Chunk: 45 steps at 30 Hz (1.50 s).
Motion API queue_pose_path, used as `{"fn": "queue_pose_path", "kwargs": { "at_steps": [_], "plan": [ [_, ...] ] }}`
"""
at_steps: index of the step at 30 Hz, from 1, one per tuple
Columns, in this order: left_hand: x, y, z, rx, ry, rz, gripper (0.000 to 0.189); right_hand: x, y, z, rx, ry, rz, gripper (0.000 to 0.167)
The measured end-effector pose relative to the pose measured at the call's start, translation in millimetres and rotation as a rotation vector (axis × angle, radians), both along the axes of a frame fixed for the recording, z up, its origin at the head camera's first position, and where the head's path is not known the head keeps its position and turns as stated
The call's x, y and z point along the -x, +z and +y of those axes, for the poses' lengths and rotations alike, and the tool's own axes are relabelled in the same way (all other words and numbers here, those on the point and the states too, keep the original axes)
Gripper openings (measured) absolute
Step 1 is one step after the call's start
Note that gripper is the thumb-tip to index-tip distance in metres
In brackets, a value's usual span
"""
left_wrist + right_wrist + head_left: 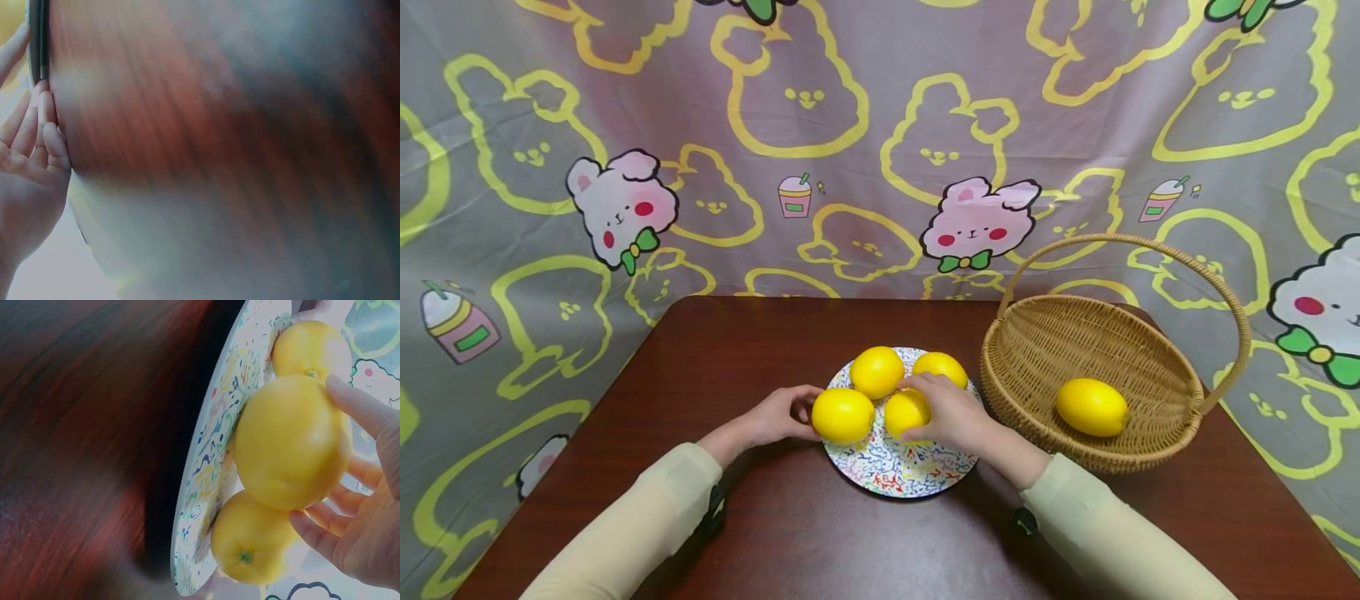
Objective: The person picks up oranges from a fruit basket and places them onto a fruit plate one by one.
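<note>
Several yellow lemons sit on a round plate point(887, 479) with a multicoloured squiggle pattern and a dark underside. My right hand point(951, 417) reaches over the plate from the right and grips a lemon point(294, 442), thumb on one side and fingertips on the other. At the plate's left edge, my left hand point(782, 414) holds the rim, its fingers low against the dark edge in the left wrist view. Right beside that hand is another lemon point(843, 416). Farther back on the plate lie a lemon point(877, 372) and one more lemon point(942, 367), partly hidden by the right hand.
A woven wicker basket point(1037, 333) with a tall arched handle stands to the right of the plate, a single lemon point(1092, 407) inside it. Everything rests on a dark brown wooden table point(737, 517). Behind it hangs a cartoon-print curtain point(865, 167).
</note>
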State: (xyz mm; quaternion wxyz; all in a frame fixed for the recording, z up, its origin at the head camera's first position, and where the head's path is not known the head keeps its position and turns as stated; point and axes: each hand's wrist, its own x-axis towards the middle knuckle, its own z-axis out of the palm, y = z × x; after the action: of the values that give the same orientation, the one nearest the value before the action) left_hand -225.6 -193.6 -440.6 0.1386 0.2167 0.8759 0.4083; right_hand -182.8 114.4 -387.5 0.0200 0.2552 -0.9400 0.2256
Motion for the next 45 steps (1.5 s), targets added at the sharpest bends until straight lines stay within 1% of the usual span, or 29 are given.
{"fn": "queue_pose_path", "kwargs": {
  "at_steps": [4, 11, 18, 27, 34, 37, 45],
  "plan": [
    [-0.3, 0.4, 0.2, -0.001, -0.002, 0.000, 0.066, -1.0, 0.8, 0, 0.016, 0.013, -0.003, 0.064],
    [-0.8, 1.0, 0.7, -0.006, -0.010, 0.005, 0.066, -3.0, 1.6, -1, 0.014, 0.043, 0.000, 0.064],
    [1.1, -0.8, 0.0, -0.011, -0.018, 0.016, 0.065, -3.8, 2.5, -2, 0.016, 0.068, 0.018, 0.064],
    [2.6, -1.9, -0.3, -0.008, -0.007, 0.006, 0.066, -5.2, 5.7, -2, 0.010, 0.070, 0.000, 0.066],
    [2.0, -1.4, -0.8, -0.008, -0.009, 0.007, 0.066, -10.0, 17.7, -2, -0.006, 0.053, -0.008, 0.066],
    [1.7, -1.8, -1.1, -0.008, -0.010, 0.011, 0.066, -12.4, 23.8, -2, -0.005, 0.059, -0.003, 0.065],
    [1.4, -2.7, -1.1, -0.011, -0.004, 0.001, 0.065, -20.7, 45.1, 4, 0.010, 0.043, 0.000, 0.065]
  ]
}}
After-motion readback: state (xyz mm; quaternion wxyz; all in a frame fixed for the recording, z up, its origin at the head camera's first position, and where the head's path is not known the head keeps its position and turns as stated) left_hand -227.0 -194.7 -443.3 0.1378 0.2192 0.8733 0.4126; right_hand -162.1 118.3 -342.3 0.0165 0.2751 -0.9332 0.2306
